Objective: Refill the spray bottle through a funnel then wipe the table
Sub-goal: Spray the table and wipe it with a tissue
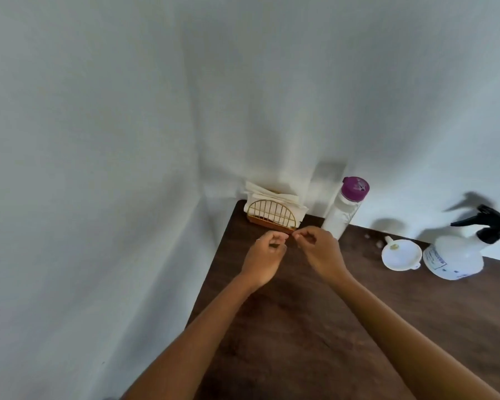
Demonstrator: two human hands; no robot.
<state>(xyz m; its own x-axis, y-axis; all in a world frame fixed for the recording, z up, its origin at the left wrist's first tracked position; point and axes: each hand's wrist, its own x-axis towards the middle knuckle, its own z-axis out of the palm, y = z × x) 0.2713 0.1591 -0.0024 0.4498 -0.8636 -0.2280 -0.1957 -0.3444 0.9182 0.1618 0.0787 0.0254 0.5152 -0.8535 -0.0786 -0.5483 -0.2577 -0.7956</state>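
A white spray bottle with a black trigger head stands at the right of the dark wooden table. Just left of it lies a white funnel. A clear water bottle with a purple lid stands against the wall. In the table's far left corner a gold wire holder carries white napkins. My left hand and my right hand hover close together just in front of the holder, fingers loosely curled, holding nothing that I can see.
White walls meet in a corner behind the table. The table's left edge runs diagonally from the napkin holder toward me. A few small droplets or crumbs lie on the wood near the funnel.
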